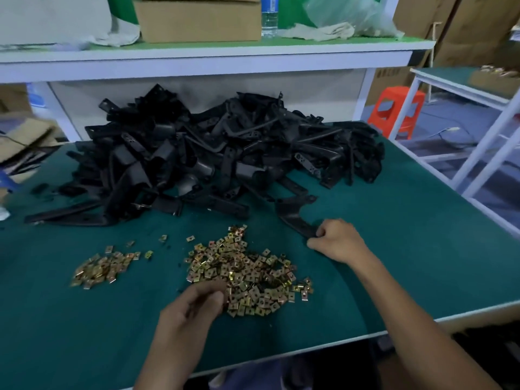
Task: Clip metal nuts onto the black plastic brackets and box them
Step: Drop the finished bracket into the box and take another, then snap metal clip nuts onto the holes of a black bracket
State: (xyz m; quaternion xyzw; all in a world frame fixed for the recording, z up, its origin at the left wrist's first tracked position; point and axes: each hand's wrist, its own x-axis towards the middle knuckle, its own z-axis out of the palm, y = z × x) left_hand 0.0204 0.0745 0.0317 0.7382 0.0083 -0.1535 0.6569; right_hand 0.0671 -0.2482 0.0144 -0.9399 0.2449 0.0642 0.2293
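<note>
The left hand (194, 304) comes in from 6 o'clock with the forearm rising up the frame. Its back faces up and its fingers are curled and bunched, with the tips at the 7 o'clock edge of the large pile of metal nuts (247, 274). The grip is drawn together, but I cannot tell whether a nut is caught in it.

The right arm reaches in from 4 o'clock across the green bench (408, 249), the wrist low on the mat. The right hand (336, 240) lies at 2 o'clock from the nut pile. Its fingers are curled and its grip is clamped on the near end of a black plastic bracket (292, 215). That bracket lies flat on the bench and runs away toward 11 o'clock, up to the heap of brackets (213, 156) at 12 o'clock.

A smaller scatter of nuts (104, 267) sits at 9 o'clock, well apart from the large pile. On the shelf above the heap are a cardboard box (197, 21) and a water bottle (269, 15). An orange stool (399, 111) stands on the floor at 2 o'clock.
</note>
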